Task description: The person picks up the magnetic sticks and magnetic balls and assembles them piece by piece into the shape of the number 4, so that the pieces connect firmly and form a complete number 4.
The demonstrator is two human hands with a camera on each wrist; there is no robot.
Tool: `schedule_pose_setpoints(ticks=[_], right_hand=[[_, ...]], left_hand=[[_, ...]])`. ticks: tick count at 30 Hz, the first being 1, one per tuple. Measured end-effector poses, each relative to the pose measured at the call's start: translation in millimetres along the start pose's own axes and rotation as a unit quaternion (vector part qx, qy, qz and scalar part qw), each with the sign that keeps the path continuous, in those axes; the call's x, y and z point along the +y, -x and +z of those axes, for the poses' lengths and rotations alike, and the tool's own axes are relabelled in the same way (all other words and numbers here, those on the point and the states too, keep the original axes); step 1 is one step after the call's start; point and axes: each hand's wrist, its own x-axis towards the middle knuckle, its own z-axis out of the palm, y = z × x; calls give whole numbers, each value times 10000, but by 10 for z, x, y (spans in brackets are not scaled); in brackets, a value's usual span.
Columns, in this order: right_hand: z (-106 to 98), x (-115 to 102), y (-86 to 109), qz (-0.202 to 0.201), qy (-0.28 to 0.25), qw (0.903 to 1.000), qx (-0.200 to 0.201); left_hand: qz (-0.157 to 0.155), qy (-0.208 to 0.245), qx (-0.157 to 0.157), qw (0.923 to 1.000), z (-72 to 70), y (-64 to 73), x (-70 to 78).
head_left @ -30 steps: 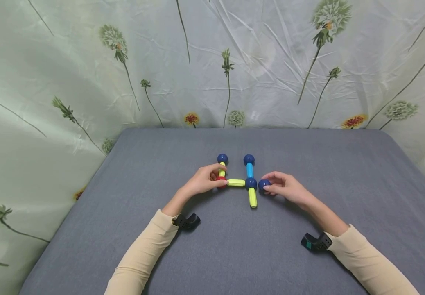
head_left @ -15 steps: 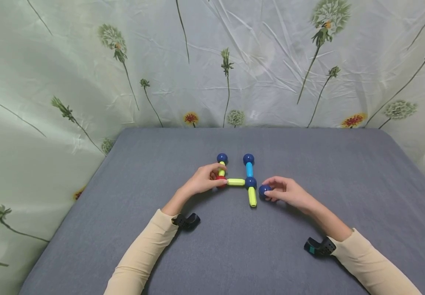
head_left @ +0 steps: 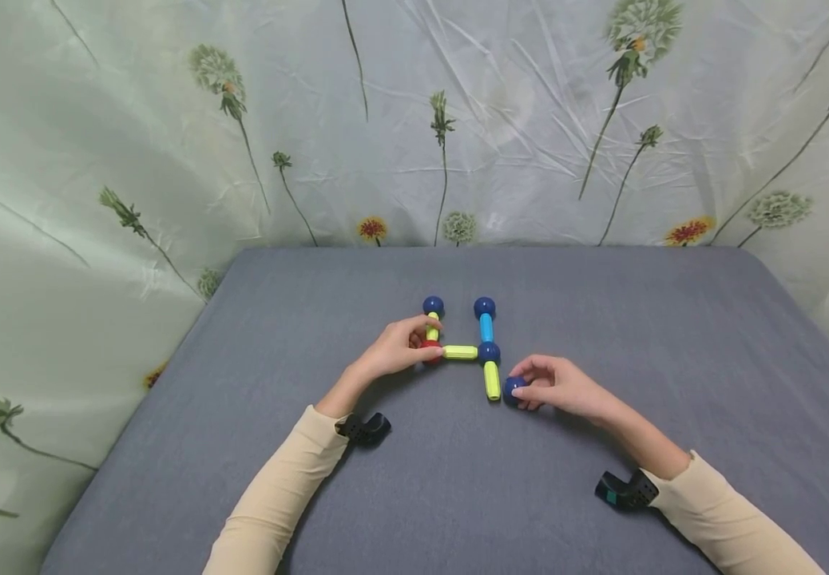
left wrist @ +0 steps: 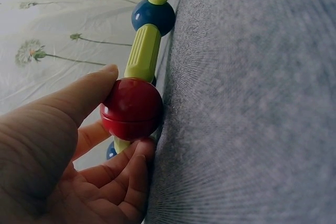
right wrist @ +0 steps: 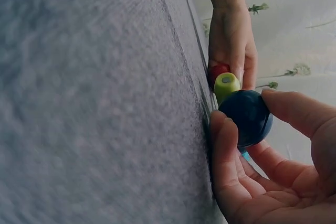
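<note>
On the table lies a joined figure of balls and rods. My left hand (head_left: 402, 348) grips its red ball (left wrist: 132, 108), thumb on one side and fingers on the other. From the red ball one yellow-green rod (head_left: 461, 352) runs right to a blue ball (head_left: 489, 352); another leads back to a second blue ball (head_left: 433, 305). The middle blue ball also bears a light-blue rod (head_left: 486, 327), topped by a blue ball (head_left: 484, 307), and a yellow-green rod (head_left: 492, 382) pointing forward. Beside this rod's free end, my right hand (head_left: 557, 386) pinches a loose blue ball (right wrist: 247, 118).
Grey cloth covers the table (head_left: 414, 495). Behind and to the left hangs a pale curtain (head_left: 357, 160) printed with flowers. Each wrist wears a black camera band, the left band (head_left: 366, 430) and the right band (head_left: 626, 489).
My right hand has carried the loose blue ball toward the front, from beside the middle blue ball to beside the front rod's end. My left hand keeps its grip on the red ball.
</note>
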Motion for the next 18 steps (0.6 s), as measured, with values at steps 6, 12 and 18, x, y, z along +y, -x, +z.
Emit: schedule_pose_setpoints(ticks=[6, 12, 18], right_hand=[[35, -12, 28, 63, 70, 9998, -177], [108, -55, 32, 129, 253, 9993, -248], [178, -95, 12, 217, 325, 9991, -168]], left_hand=[[12, 0, -29, 10000, -5, -11, 2], [61, -2, -30, 10000, -9, -17, -12], [43, 26, -34, 10000, -17, -12, -7]])
